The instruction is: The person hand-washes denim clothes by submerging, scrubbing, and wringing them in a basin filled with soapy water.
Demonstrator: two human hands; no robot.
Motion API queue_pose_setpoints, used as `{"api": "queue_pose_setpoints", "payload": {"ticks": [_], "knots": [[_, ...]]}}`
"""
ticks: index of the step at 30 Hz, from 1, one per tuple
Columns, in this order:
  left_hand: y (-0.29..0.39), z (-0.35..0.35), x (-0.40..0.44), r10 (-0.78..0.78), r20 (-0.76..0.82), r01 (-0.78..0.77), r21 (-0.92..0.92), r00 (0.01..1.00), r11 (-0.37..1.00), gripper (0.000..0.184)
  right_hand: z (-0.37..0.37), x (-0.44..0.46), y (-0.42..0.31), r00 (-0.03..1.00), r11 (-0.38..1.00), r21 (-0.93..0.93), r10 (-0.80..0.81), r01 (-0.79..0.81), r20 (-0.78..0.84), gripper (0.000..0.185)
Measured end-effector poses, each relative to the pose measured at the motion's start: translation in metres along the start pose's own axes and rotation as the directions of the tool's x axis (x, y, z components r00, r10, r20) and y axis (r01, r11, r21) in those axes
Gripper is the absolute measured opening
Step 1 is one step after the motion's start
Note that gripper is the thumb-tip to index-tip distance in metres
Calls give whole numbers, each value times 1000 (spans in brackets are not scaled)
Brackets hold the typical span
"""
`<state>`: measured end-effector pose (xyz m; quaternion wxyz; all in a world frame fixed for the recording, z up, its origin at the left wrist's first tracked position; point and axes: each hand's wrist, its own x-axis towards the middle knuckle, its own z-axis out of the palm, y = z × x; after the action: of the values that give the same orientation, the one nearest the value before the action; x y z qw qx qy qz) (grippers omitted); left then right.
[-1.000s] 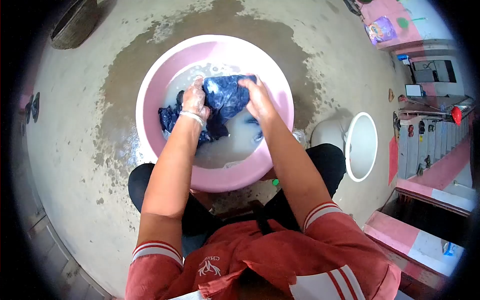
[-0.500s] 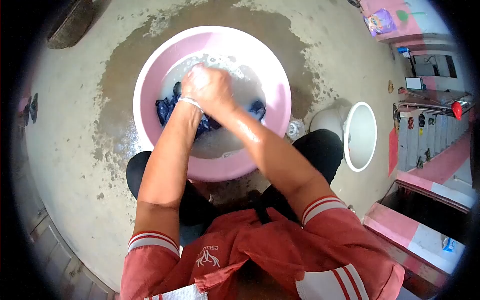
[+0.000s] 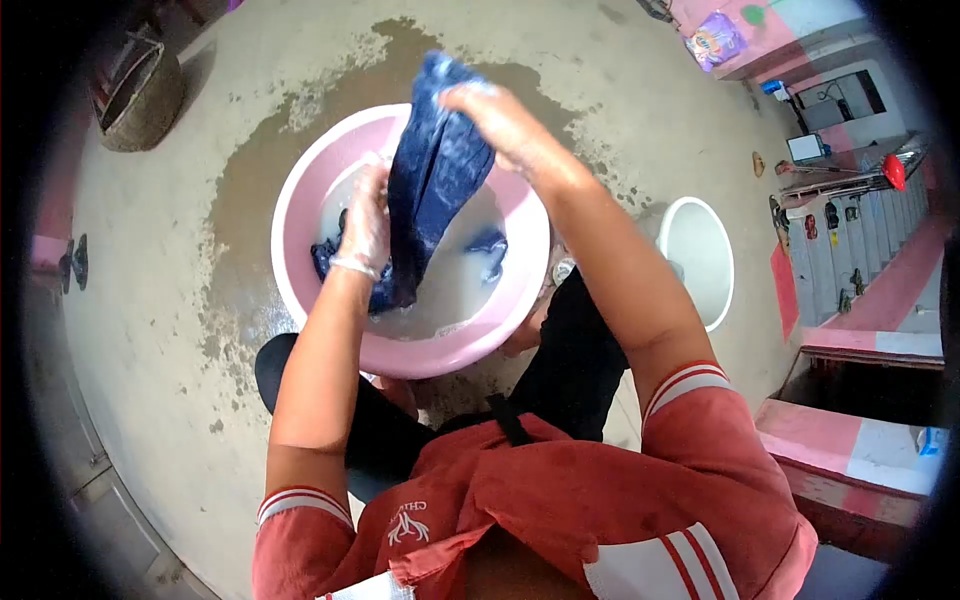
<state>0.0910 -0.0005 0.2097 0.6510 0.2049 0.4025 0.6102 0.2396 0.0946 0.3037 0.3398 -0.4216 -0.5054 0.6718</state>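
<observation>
A wet, dark blue garment [image 3: 432,190] hangs over the pink basin [image 3: 455,355], streaked with suds. My right hand [image 3: 495,125] is closed on its upper part, holding it above the rim. Close to the garment's left edge is my left hand [image 3: 368,225], soapy, with its fingers pointing up and partly turned from view; whether it touches the cloth is not clear. Cloudy, foamy water [image 3: 455,290] fills the bottom of the basin. More dark blue cloth [image 3: 488,245] lies in the water on the right, and another bunched part shows beside my left wrist.
A white bucket [image 3: 697,265] lies tipped to the right of my knee. Wet concrete floor [image 3: 260,190] surrounds the basin. A woven basket [image 3: 145,105] stands at the upper left. A purple packet [image 3: 715,40] rests on a ledge at the upper right, above the steps [image 3: 885,235].
My hands were together low over the basin; now they are apart. My right hand has lifted the garment up and away from me. The basin appears slightly lower in view.
</observation>
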Motion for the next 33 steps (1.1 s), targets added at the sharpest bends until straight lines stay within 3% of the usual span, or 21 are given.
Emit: {"api": "queue_pose_setpoints", "payload": {"ticks": [3,6,8,10,11,14,15,16,17,18,20,21,22,24,25,26,28,29,30,32,33], "knots": [[-24,-7,-4,77,-88,-12,577,993,816,65,-13,-9,-38,986,970,177,-168,169,-17,19],[7,-1,-18,-183,103,112,481,978,870,45,-44,-13,-63,952,951,93,-283,294,-115,18],[26,4,-22,-26,188,13,73,982,997,42,-72,-10,-56,962,963,105,-231,247,-148,18],[47,24,-31,73,77,-69,-61,994,996,45,-87,-4,-28,921,920,-283,-333,270,-203,22],[43,18,-21,39,39,-34,-133,998,991,39,-72,-9,-16,907,927,-303,-311,223,-284,28],[4,-11,24,-115,-133,58,-375,984,925,35,-11,-22,32,898,866,-356,-419,351,-135,34],[-7,-10,28,-132,-219,40,-382,967,923,35,22,-37,39,961,900,-395,-248,183,-120,33],[-20,-11,32,-154,-302,26,-389,941,921,35,49,-44,72,863,636,-719,-494,280,-101,34],[-73,-75,69,65,459,289,-657,886,697,33,77,-64,58,940,653,-703,-334,281,65,37],[-16,-12,11,-325,86,326,-474,942,818,32,91,-68,65,928,581,-754,-359,307,101,37],[-77,-38,45,-1,357,275,-717,934,640,28,80,-20,105,858,436,-896,-489,88,-154,34],[-61,-4,35,-160,-155,85,-403,975,911,27,62,6,111,840,513,-858,-479,33,-254,32],[-42,18,17,-166,-319,72,-286,933,955,24,46,25,114,809,590,-807,-464,-22,-360,31],[-43,14,17,-219,-210,135,-352,953,926,25,41,28,118,796,698,-715,-454,39,-399,29],[-37,15,19,-230,-325,133,-296,917,946,29,49,28,131,816,770,-625,-438,125,-376,28],[-61,-24,44,-178,-3,142,-586,984,798,33,64,16,137,763,569,-783,-614,251,-201,22],[-78,-65,60,-97,177,176,-513,979,840,33,90,-24,110,806,722,-590,-560,361,-192,22],[-45,-20,33,-246,-232,181,-269,941,946,29,73,-8,125,824,765,-602,-483,230,-298,26],[-42,-9,28,-327,-436,329,-74,839,942,24,53,-5,121,847,737,-675,-388,48,-363,25],[-24,1,10,-377,-98,366,-111,921,924,17,1,6,118,889,554,-796,-198,-246,-413,32],[-16,0,8,-368,-41,353,-198,929,914,12,-19,6,126,884,563,-791,-212,-239,-418,32]]}}
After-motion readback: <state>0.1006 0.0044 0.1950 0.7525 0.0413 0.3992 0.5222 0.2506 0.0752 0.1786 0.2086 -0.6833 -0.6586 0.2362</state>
